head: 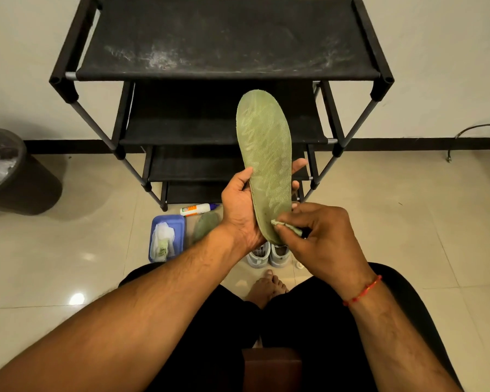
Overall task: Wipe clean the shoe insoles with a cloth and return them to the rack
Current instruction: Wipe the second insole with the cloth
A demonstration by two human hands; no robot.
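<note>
A green mesh-textured insole (265, 154) stands upright in front of me, toe end up. My left hand (239, 210) grips its lower half from behind, thumb on the left edge. My right hand (320, 236) pinches a small greenish cloth (287, 226) against the insole's heel end. A second green insole (205, 226) lies on the floor below, partly hidden by my left wrist. The black shoe rack (227, 60) with several fabric shelves stands straight ahead against the wall, its top shelf dusty.
On the tiled floor lie a blue tray (178, 222) with used cloths, a white tube (197, 209) and a pair of pale sneakers (269, 254). A dark waste bin (14, 176) stands at the left. A cable (470, 137) hangs at the right wall. My bare foot (266, 287) rests near the sneakers.
</note>
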